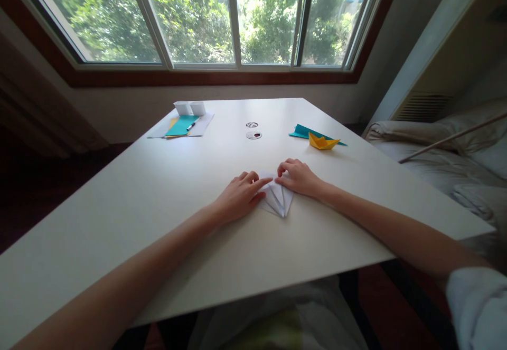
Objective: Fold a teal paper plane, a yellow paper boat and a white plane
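Head view: your two hands meet at the centre of the frame over a folded white paper (pixel 277 198) that lies flat on the white table (pixel 158 191). Your left hand (pixel 237 194) rests palm down on the paper's left side, fingers together and the forefinger stretched out along the upper edge, as if pinning that edge so the sheet cannot slide. Your right hand (pixel 299 177) sits just above and right of the paper, fingers curled and bunched, their tips pressing down on the top corner; neither hand lifts the sheet, and both bear on it from above. The paper's pointed lower end pokes out toward the bottom of the frame between the two wrists, showing layered creases that run to a tip.

Right of centre and higher in the frame, a small yellow paper boat (pixel 322 141) stands on the table, touching a teal folded sheet (pixel 307 131) behind it; both are well apart from your hands. At the upper left of the tabletop, a stack of loose sheets (pixel 184 125) in white, teal and yellow lies with a pen (pixel 191 126) across it, and two small white boxes (pixel 190 108) stand at its far edge. Between these groups, a round cable port (pixel 253 134) is set into the table. A wide window (pixel 222 17) fills the top of the frame, green trees beyond it. A bed with pale bedding (pixel 443 149) occupies the right edge.
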{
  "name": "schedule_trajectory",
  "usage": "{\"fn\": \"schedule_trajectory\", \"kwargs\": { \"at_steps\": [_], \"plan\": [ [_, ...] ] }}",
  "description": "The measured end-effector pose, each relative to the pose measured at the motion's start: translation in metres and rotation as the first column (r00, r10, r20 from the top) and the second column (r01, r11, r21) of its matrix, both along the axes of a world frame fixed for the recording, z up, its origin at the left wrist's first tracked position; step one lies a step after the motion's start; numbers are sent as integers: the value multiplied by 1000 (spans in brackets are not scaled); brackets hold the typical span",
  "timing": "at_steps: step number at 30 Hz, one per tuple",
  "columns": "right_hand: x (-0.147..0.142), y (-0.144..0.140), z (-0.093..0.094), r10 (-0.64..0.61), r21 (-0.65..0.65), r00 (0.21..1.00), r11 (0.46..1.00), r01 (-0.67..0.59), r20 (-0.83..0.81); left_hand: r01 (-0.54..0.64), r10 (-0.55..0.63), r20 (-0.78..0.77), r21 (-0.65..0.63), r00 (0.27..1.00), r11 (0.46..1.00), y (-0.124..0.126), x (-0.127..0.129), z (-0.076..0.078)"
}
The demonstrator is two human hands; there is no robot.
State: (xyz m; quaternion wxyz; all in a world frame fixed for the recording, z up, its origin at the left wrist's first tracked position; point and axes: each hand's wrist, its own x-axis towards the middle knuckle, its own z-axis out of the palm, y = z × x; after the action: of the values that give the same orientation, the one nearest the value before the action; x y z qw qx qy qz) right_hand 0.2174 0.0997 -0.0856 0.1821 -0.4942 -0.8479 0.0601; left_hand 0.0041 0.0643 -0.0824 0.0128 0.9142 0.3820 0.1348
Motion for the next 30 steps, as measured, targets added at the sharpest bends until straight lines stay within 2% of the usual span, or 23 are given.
{"fn": "schedule_trajectory", "kwargs": {
  "at_steps": [5,10,19,23,30],
  "plan": [
    [-2,-5,5,-69,5,993,998,69,97,-2,2,-38,9,999,1000,-1,-2,-2],
    [-1,-16,15,-66,-38,967,996,78,246,-25,27,-62,25,998,999,-1,-2,-3],
    [-5,-39,25,19,-78,894,997,18,448,-55,56,-73,10,996,998,-2,0,-2],
    [-7,-48,29,23,-86,880,996,20,475,-62,62,-80,5,995,998,-2,0,-1],
    [-4,-60,35,128,-180,862,983,-44,490,-56,56,-72,3,996,998,-2,0,-2]
  ]
}}
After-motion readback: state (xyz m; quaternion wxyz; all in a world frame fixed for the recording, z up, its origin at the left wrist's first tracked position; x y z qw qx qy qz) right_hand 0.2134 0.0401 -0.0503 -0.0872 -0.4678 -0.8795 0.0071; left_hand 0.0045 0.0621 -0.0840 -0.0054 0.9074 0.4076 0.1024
